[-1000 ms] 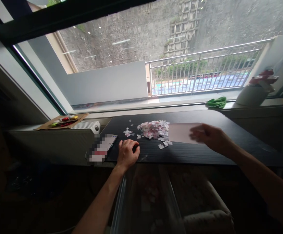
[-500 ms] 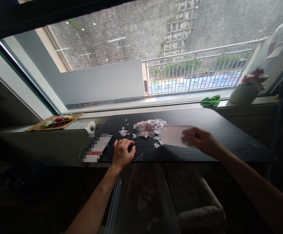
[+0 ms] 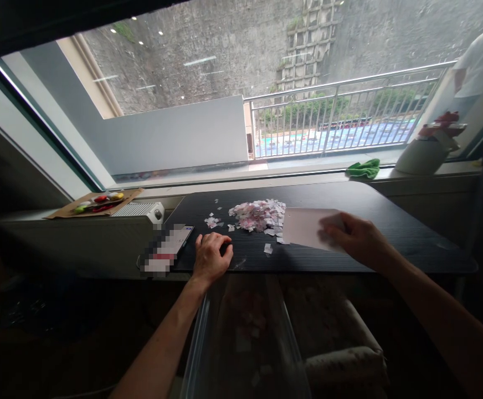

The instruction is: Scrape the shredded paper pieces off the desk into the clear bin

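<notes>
A heap of small torn paper scraps (image 3: 258,215), white and pinkish, lies on the dark tabletop (image 3: 333,194). My right hand (image 3: 352,238) grips a pale flat sheet (image 3: 303,224), a stiff card or plastic piece, whose left edge touches the heap's right side. The sheet's far end is hidden under my fingers, which are blurred. My left hand (image 3: 213,255) rests at the table's front edge, fingers loosely curled, thumb apart, nothing visible in it. One loose scrap (image 3: 268,249) lies in front of the heap. A few more scraps (image 3: 212,222) are scattered left of it.
A phone (image 3: 175,244), partly pixelated, lies left of my left hand. Below the table's front stands a clear plastic bin (image 3: 194,354) with scraps inside. A green cloth (image 3: 363,169) and a white container (image 3: 422,155) sit on the windowsill. Cardboard (image 3: 62,206) lies on the radiator (image 3: 142,211).
The sheet in my right hand has shifted slightly right, and a scrap near its lower left now lies apart from the heap. My left hand stays in place.
</notes>
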Available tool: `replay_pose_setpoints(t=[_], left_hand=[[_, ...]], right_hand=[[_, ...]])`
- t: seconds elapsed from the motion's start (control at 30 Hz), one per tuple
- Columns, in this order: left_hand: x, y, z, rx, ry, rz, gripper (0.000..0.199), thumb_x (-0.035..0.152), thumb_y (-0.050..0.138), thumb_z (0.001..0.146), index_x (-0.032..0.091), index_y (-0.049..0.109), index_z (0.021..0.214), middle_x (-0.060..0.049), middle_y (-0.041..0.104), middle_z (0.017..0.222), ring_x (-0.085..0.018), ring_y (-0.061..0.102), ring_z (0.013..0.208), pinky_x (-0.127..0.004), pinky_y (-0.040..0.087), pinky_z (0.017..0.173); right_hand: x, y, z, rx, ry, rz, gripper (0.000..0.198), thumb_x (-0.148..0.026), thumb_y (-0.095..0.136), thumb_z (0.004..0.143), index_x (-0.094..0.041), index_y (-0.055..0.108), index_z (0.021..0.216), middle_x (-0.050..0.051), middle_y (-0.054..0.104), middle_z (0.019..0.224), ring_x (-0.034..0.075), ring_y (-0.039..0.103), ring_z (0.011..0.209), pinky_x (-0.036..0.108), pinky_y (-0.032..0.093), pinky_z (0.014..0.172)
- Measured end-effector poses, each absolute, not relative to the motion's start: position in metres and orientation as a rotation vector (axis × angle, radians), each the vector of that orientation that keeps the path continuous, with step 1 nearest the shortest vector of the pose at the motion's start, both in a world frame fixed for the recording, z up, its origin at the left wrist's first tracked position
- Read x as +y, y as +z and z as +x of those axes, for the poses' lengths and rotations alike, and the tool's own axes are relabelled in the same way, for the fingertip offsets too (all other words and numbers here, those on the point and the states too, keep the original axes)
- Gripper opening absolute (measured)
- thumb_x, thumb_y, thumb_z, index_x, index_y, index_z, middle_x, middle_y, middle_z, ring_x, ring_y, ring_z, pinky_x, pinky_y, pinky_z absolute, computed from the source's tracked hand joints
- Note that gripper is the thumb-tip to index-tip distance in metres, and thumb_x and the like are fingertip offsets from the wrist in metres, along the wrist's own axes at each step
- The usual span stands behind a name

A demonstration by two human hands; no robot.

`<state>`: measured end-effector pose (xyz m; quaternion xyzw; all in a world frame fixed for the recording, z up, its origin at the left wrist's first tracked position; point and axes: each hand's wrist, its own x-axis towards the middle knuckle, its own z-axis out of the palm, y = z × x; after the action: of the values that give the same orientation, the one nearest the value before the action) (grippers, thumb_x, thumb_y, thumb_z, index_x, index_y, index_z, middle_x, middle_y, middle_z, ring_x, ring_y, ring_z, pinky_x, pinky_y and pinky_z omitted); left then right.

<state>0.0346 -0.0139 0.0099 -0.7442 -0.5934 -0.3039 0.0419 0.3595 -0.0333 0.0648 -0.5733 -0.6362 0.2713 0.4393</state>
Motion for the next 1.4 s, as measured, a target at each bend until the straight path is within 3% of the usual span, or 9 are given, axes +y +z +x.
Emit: replay_pose_setpoints(t=[0.57, 0.77, 1.17, 1.4], left_hand=[[-0.015, 0.010, 0.035, -1.806, -0.915, -2.281, 0.012, 0.024, 0.055, 0.081, 0.023, 0.064, 0.089, -0.004, 0.067, 0.094, -0.024, 0.060, 0.098, -0.052, 0.027, 0.109], [-0.016, 0.011, 0.036, -1.799, -0.924, -2.285, 0.011, 0.023, 0.055, 0.081, 0.023, 0.065, 0.087, -0.004, 0.067, 0.093, -0.024, 0.059, 0.097, -0.052, 0.026, 0.109], [-0.036, 0.021, 0.046, -1.711, -0.890, -2.354, 0.016, 0.021, 0.056, 0.082, 0.023, 0.068, 0.092, -0.004, 0.063, 0.095, -0.023, 0.056, 0.104, -0.055, 0.020, 0.113], [-0.060, 0.025, 0.061, -1.682, -0.817, -2.639, 0.023, 0.027, 0.066, 0.078, 0.024, 0.065, 0.101, -0.003, 0.062, 0.102, -0.024, 0.054, 0.109, -0.058, 0.016, 0.114]], right_hand=[[-0.039, 0.061, 0.341, -1.551, 0.896, -1.291, 0.028, -0.040, 0.069, 0.073, -0.018, 0.069, 0.091, 0.005, 0.074, 0.078, 0.021, 0.071, 0.071, 0.032, 0.058, 0.064], [-0.039, 0.058, 0.343, -1.560, 0.739, -1.392, 0.021, -0.036, 0.071, 0.070, -0.018, 0.070, 0.082, 0.002, 0.069, 0.063, 0.017, 0.065, 0.057, 0.027, 0.053, 0.051], [-0.045, 0.041, 0.332, -1.514, 0.929, -1.356, 0.020, -0.033, 0.067, 0.073, -0.018, 0.069, 0.086, 0.002, 0.072, 0.071, 0.018, 0.067, 0.062, 0.027, 0.055, 0.056], [-0.056, 0.038, 0.334, -1.412, 1.074, -1.368, 0.022, -0.033, 0.064, 0.074, -0.020, 0.070, 0.091, 0.003, 0.074, 0.078, 0.020, 0.070, 0.070, 0.028, 0.057, 0.059]])
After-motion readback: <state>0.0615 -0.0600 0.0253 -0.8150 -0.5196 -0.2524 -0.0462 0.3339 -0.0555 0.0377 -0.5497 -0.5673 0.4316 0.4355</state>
